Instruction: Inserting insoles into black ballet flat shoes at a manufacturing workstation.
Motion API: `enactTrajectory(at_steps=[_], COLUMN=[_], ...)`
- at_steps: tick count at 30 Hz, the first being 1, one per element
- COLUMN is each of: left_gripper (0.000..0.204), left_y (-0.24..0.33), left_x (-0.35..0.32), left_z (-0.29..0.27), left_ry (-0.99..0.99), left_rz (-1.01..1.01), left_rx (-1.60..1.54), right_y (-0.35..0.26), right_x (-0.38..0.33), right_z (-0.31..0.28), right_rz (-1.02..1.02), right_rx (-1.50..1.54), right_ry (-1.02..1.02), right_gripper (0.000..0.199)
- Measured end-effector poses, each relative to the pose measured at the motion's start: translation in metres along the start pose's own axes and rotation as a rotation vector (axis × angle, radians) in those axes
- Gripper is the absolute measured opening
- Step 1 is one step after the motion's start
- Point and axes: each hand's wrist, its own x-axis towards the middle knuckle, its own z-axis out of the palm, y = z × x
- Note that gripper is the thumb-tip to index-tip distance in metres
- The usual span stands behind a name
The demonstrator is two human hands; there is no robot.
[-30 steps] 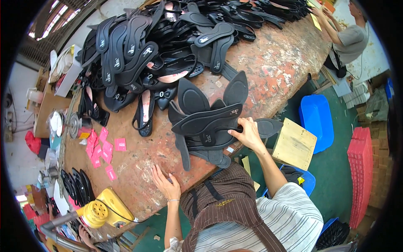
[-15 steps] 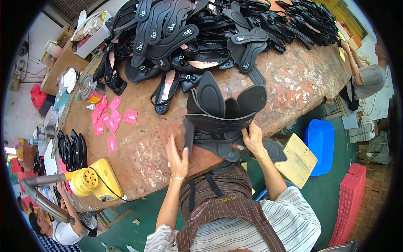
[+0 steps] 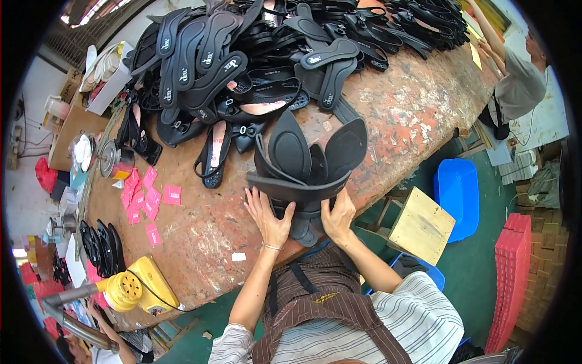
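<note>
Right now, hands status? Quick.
Left hand: fingers spread, pressed against the stack of black soles.
Right hand: gripping the same stack's near edge.
</note>
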Motion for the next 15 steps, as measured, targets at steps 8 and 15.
enactTrajectory(at_steps=[8, 15], left_gripper=[0.080, 0.076], left_y=[0.039, 0.220], left_x=[0.001, 0.127], left_z=[0.007, 0.067], left_ry=[-0.006, -0.115], left_rz=[0.200, 0.672], left_rx=[-0.279, -0.264], right_y=[0.013, 0.116], right_x=[0.003, 0.146], right_z=[-0.014, -0.094], right_rz=[0.120, 0.175], right_rx=[0.198, 0.177], right_ry=[0.147, 0.666], right_gripper=[0.043, 0.031])
